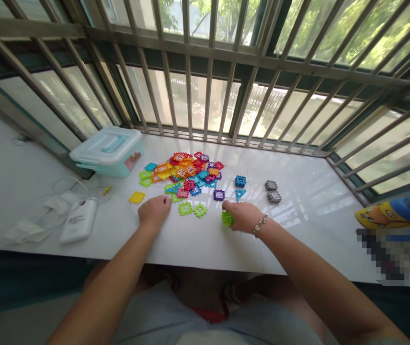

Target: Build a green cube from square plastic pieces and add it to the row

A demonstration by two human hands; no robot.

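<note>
My right hand [244, 216] grips a bright green toothed building tile [227, 219] close to the white ledge. Just beyond it lie a purple window tile [219, 195] and a light-blue triangle piece [240, 193]. My left hand [154, 210] rests on the ledge with its fingers curled in; whatever may be inside them is hidden. Between the hands are two green tiles, one squarish [185, 209] and one flower-like [200, 210]. A heap of mixed-colour tiles [181, 171] spreads beyond my left hand, and a yellow tile [137, 197] lies left of it.
Blue tiles [240, 181] and grey tiles [271, 185] sit in small groups at the right. A lidded teal box [108, 151] stands back left, near a white power bank [78, 220] with cables. A blue-yellow bottle [395, 213] lies far right. Window bars [208, 96] bound the ledge.
</note>
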